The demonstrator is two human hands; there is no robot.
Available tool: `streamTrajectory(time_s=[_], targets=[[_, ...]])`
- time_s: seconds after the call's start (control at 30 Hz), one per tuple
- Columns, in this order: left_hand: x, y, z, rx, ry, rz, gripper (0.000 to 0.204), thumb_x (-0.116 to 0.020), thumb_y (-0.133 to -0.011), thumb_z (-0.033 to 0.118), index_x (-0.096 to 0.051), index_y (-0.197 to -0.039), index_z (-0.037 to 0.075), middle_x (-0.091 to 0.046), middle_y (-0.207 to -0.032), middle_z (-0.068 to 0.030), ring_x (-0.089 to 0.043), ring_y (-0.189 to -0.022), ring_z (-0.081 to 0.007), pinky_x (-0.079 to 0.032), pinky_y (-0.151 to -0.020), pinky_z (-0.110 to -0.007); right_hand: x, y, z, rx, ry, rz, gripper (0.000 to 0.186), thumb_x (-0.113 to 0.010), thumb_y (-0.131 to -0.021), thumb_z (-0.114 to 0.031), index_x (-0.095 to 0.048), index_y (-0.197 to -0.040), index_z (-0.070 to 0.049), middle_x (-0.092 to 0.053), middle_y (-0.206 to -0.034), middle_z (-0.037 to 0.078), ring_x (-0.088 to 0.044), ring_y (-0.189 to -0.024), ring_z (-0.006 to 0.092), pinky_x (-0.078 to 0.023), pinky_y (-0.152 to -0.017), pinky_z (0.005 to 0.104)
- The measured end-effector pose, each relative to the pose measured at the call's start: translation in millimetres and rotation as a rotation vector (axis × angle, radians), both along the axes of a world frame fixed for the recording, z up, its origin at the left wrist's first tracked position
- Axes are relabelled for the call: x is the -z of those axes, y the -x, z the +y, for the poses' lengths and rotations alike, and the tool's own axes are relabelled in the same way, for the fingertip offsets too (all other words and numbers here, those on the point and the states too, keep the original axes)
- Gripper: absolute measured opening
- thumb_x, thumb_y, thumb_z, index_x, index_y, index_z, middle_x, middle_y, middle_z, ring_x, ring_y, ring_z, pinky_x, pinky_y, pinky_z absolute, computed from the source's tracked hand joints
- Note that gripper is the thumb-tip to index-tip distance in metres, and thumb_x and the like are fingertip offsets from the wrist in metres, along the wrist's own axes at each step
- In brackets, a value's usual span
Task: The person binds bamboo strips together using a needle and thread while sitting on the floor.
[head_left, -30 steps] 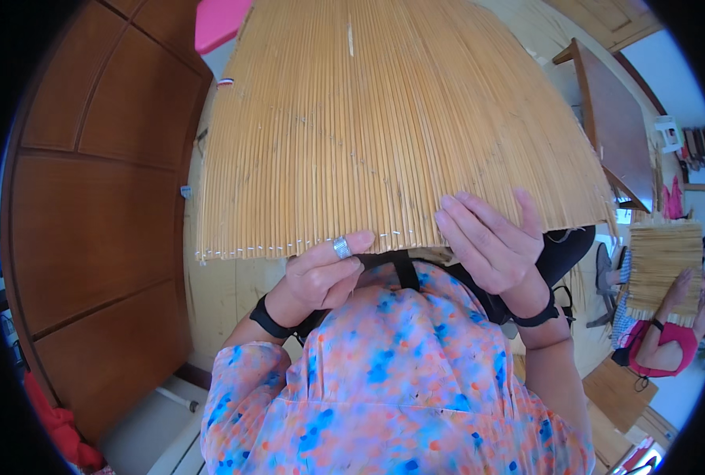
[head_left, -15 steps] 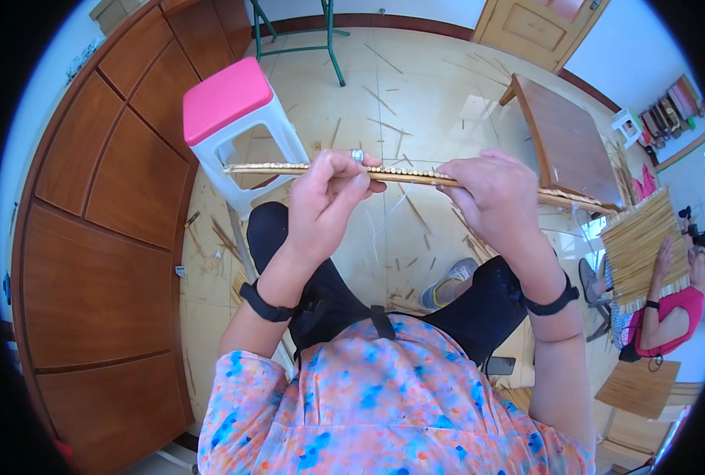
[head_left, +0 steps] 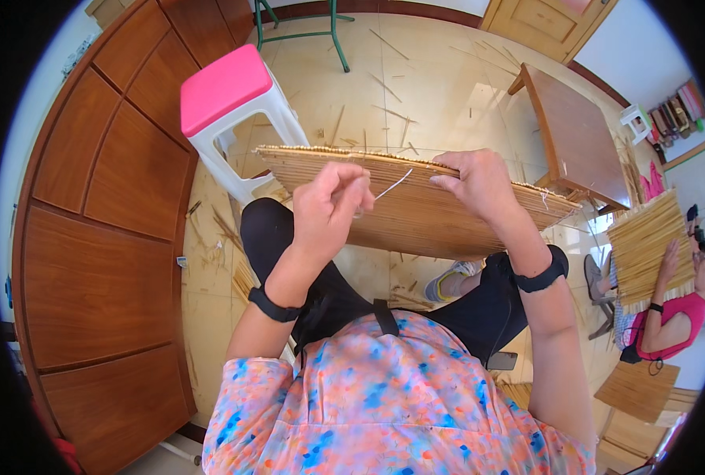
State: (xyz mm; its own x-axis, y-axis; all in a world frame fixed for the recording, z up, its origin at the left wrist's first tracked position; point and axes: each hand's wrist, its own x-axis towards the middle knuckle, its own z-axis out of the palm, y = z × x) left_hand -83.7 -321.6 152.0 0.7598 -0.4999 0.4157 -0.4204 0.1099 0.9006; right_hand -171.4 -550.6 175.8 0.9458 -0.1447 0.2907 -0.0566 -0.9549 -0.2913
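Observation:
A mat of tightly bound straw stalks (head_left: 424,222) hangs before me over my lap, its knobbly top edge running across from left to right. On that edge, right of centre, my right hand (head_left: 483,184) is closed, with the thumb on the near face. My left hand (head_left: 329,207) is closed in a pinch in front of the mat's left part. From its fingers a white string (head_left: 394,184) runs taut, up and right to the mat just below the edge. Another short white thread (head_left: 544,196) dangles near the mat's right end.
A pink-topped white stool (head_left: 226,91) stands front left, beside wooden cabinets (head_left: 103,269). A low brown table (head_left: 574,131) is at the far right. Straw scraps litter the tiled floor. On the right, another person holds a straw mat (head_left: 648,245). A phone (head_left: 502,361) lies by my thigh.
The mat has tilted from edge-on, so its broad face now shows. My left hand has left the edge and come down nearer, drawing the string. My right hand still grips the edge.

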Motion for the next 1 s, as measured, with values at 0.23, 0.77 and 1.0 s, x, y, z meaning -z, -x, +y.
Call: streamTrajectory(time_s=[0.23, 0.77, 1.0], targets=[[9, 17, 27, 0.227, -0.075, 0.143, 0.008, -0.054, -0.097, 0.007, -0.057, -0.098, -0.001, -0.06, -0.064, -0.0034, -0.055, -0.05, -0.0077, -0.044, -0.048, -0.02, 19, -13, -4, -0.015, -0.06, 0.018, 0.027, -0.078, -0.074, -0.02, -0.073, -0.097, -0.006, -0.068, -0.082, 0.017, -0.065, -0.071, 0.0338, -0.053, -0.066, 0.0354], [20, 20, 23, 0.139, -0.085, 0.285, 0.018, -0.056, -0.094, 0.004, -0.062, -0.111, 0.001, -0.056, -0.062, 0.001, -0.049, -0.049, -0.0044, -0.039, -0.045, -0.019, 15, -27, 0, -0.061, -0.307, 0.041, 0.023, -0.067, -0.085, -0.027, -0.073, -0.1, -0.009, -0.069, -0.078, 0.017, -0.065, -0.067, 0.0314, -0.052, -0.065, 0.0355], [21, 19, 6, 0.104, -0.153, 0.35, 0.018, -0.059, -0.093, 0.006, -0.067, -0.109, 0.001, -0.053, -0.061, 0.0041, -0.046, -0.053, -0.0022, -0.037, -0.048, -0.019, 23, -30, 2, -0.101, -0.181, -0.04, 0.02, -0.066, -0.087, -0.017, -0.071, -0.098, -0.002, -0.07, -0.086, 0.018, -0.068, -0.072, 0.0309, -0.053, -0.067, 0.0337]])
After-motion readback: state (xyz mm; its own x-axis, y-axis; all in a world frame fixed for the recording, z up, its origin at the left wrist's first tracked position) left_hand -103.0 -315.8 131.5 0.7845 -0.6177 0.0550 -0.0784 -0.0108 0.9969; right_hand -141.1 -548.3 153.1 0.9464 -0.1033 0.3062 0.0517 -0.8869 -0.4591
